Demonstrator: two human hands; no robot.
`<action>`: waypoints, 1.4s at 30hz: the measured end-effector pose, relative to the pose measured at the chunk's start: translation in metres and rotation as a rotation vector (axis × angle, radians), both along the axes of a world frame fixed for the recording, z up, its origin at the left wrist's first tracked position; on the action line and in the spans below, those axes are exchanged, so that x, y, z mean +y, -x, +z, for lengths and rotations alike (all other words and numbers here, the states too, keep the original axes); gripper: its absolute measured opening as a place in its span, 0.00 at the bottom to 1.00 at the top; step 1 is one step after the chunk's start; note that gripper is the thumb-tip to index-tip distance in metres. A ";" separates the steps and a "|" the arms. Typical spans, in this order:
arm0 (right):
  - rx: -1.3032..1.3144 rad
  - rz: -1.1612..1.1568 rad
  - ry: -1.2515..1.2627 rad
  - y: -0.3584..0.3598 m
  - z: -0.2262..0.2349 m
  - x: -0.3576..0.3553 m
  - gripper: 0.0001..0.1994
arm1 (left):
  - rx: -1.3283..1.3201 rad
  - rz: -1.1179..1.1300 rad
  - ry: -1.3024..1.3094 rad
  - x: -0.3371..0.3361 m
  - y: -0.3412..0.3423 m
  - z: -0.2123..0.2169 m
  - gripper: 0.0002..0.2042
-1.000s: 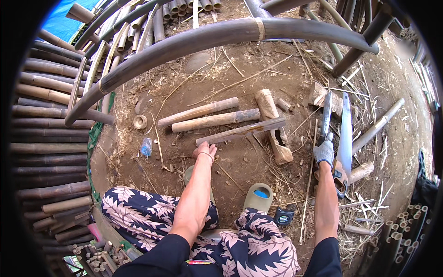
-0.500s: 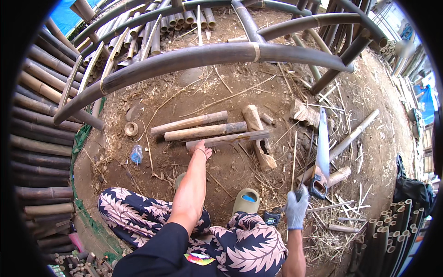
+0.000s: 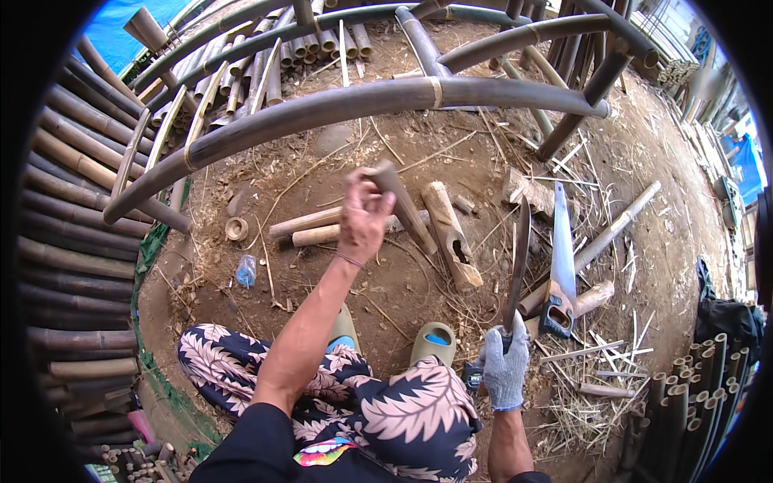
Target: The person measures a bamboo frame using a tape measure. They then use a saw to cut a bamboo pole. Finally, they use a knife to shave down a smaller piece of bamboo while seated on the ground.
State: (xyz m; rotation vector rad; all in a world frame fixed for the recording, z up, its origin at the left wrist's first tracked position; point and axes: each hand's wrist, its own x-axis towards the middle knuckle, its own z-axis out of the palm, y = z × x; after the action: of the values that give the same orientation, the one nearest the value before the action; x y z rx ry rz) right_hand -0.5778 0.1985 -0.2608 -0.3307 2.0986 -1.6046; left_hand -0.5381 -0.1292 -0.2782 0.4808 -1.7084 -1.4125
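Above the dirt ground [image 3: 403, 282], the bare left hand [image 3: 364, 216] is lifting a short brown split bamboo slat [image 3: 403, 205], its grip closing tightly around the slat's upper end so the piece is slanting down and to the right. Down by the right knee, the gloved right hand [image 3: 506, 370] is holding a long dark curved machete blade [image 3: 518, 262] by its handle, fingers wrapped fully, the tip pointing away. A blue-handled handsaw [image 3: 561, 258] is lying just beside it, with cut bamboo sections [image 3: 310, 228] resting further left. To work the slat well, I judge the left fingers should be staying clear of the blade's path, and the slat's lower end should be bracing against something firm.
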 end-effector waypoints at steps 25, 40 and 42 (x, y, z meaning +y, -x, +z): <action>0.575 0.315 -0.068 -0.006 0.051 -0.068 0.17 | -0.165 -0.404 0.203 0.047 -0.019 0.034 0.16; 0.464 0.337 -0.131 -0.001 0.064 -0.069 0.12 | -0.361 -0.268 0.481 0.049 -0.018 0.061 0.14; 0.462 0.317 -0.139 0.003 0.064 -0.068 0.11 | -0.744 -0.025 0.784 0.048 -0.018 0.118 0.11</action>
State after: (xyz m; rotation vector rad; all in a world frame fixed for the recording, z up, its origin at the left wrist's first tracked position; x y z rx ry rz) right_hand -0.5803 0.1307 -0.1972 -1.0106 2.3215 -1.2743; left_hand -0.5204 -0.0813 -0.1604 0.5594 -2.6696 -0.4685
